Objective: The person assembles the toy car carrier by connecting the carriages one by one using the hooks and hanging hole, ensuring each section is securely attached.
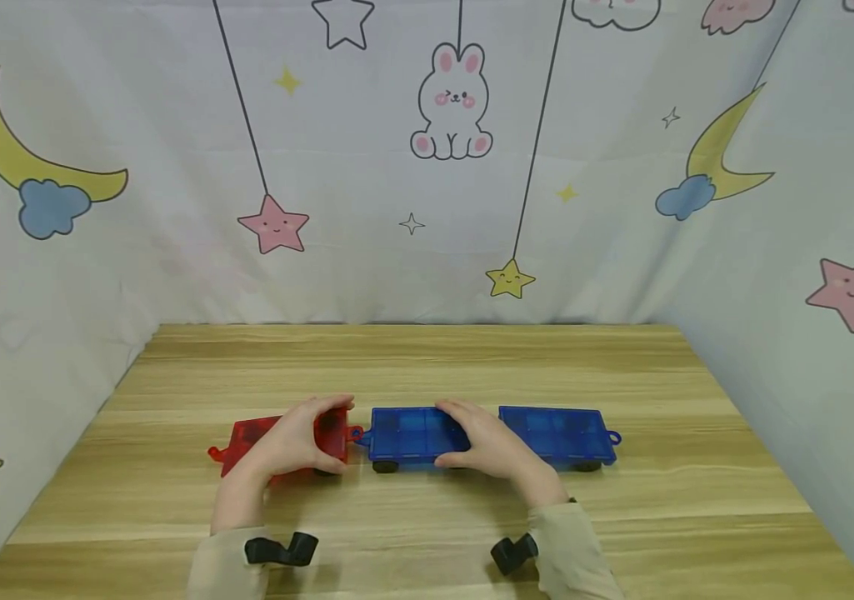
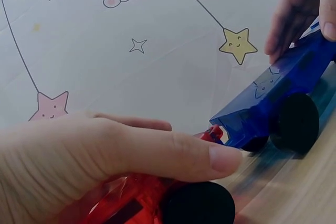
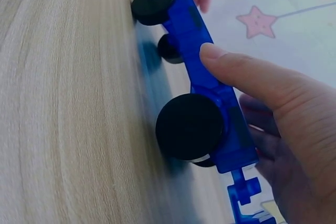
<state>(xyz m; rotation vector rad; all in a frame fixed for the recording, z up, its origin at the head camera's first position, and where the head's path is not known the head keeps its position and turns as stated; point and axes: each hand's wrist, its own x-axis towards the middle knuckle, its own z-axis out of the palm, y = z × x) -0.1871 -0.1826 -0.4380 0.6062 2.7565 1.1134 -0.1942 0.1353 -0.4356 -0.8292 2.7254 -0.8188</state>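
Note:
In the head view, a translucent red toy wagon [image 1: 250, 431] with black wheels stands at the left of a row. My left hand [image 1: 299, 442] grips its right end, thumb on the near side and fingers on the far side. A blue toy wagon [image 1: 407, 429] is in the middle, and my right hand [image 1: 490, 442] holds its right part across the sides. Between red and blue, the red ring [image 1: 355, 433] meets the blue coupling. Farther right is a second blue wagon [image 1: 561, 429]. The right wrist view shows a blue hitch [image 3: 244, 187] behind the held wagon.
All three wagons are on a wood-grain table [image 1: 427, 358]. A white cloth [image 1: 367, 150] with cartoon prints rises behind the table and along both sides. Black straps with camera mounts [image 1: 284, 550] sit on both wrists, over light sleeves [image 1: 569, 550].

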